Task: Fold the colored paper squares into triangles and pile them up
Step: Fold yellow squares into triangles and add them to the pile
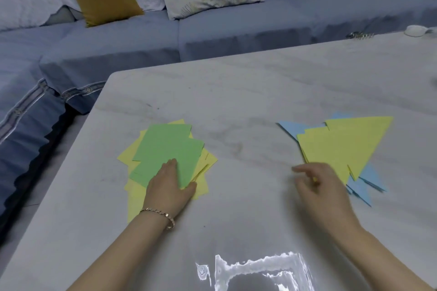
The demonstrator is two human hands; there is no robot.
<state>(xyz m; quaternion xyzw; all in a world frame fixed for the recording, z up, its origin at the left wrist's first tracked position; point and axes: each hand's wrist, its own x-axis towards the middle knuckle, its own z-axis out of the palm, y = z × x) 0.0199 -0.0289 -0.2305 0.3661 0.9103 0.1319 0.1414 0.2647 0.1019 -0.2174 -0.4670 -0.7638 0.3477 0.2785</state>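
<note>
The green square (165, 146) lies pressed under the left hand's (169, 188) flat fingers (170, 168); the right hand's (324, 186), blurred, cannot be read.

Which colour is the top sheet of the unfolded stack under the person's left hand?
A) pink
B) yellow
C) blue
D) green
D: the left hand rests flat on a green sheet, which lies over the yellow sheets of that stack.

No readable text or labels anywhere.
</note>
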